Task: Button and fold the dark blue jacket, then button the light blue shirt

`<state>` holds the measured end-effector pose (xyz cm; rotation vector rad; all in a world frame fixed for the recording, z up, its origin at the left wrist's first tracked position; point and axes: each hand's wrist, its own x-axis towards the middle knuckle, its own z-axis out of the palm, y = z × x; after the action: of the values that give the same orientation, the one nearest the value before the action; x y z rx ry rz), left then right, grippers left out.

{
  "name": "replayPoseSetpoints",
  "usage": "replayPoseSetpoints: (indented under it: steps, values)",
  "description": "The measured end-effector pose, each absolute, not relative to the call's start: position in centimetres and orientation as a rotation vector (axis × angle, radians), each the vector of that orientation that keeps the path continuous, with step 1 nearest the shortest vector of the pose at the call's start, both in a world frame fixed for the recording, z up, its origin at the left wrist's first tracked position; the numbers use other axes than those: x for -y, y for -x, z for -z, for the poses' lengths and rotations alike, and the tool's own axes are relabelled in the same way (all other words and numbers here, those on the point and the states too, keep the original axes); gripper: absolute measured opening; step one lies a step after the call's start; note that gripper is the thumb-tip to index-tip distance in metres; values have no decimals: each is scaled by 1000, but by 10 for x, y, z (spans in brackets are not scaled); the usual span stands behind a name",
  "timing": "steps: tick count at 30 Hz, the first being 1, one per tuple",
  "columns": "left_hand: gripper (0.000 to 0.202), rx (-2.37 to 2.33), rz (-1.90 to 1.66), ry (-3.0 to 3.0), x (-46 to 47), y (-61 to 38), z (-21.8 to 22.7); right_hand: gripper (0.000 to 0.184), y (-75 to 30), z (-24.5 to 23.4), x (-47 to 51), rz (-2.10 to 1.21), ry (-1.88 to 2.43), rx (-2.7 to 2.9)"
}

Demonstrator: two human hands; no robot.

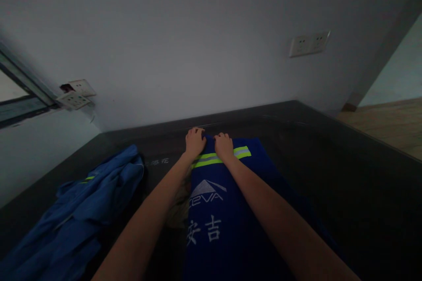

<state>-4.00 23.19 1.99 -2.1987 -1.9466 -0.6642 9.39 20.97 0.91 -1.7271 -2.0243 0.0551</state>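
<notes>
A dark blue work garment (211, 180) lies lengthwise in front of me, with a yellow-green and grey reflective band, a white logo and white characters. At its far left corner is my left hand (195, 141), fingers curled onto the cloth. My right hand (224, 147) grips the fabric just beside it, over the reflective band, its fingers bent too. The fingertips are partly hidden, and both forearms cover parts of the garment.
A crumpled lighter blue garment (99, 202) lies to the left on the dark surface (329, 184). Behind stands a pale wall (198, 52) with a socket plate (310, 44); more sockets (77, 94) hang loosely near the window (20, 92) at left.
</notes>
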Motion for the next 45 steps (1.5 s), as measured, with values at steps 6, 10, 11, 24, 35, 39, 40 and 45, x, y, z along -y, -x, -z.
replayPoseSetpoints:
  steps: [6, 10, 11, 24, 35, 39, 40, 45]
  values:
    - [53, 2039, 375, 2409, -213, 14, 4, 35, -97, -9, -206, -21, 1725, 2050]
    - [56, 2058, 292, 2437, -211, 14, 5, 36, -95, -11, -207, -14, 1636, 2050]
    - [57, 2049, 262, 2446, -210, 15, 4, 37, -94, -12, -206, -9, 1588, 2046]
    - [63, 1982, 441, 2354, -211, 11, 9, 60, -164, -11, -143, 32, 1696, 2260]
    - [51, 1853, 466, 2380, -207, 12, 7, 72, -214, 6, -139, -139, 1973, 2137]
    - [49, 1874, 417, 2414, -208, 13, 7, 72, -213, 6, -139, -135, 1981, 2141]
    - [50, 1888, 402, 2415, -208, 13, 8, 72, -213, 6, -139, -133, 1979, 2140]
    - [52, 1935, 351, 2424, -210, 12, 9, 70, -213, 4, -137, -116, 1972, 2139]
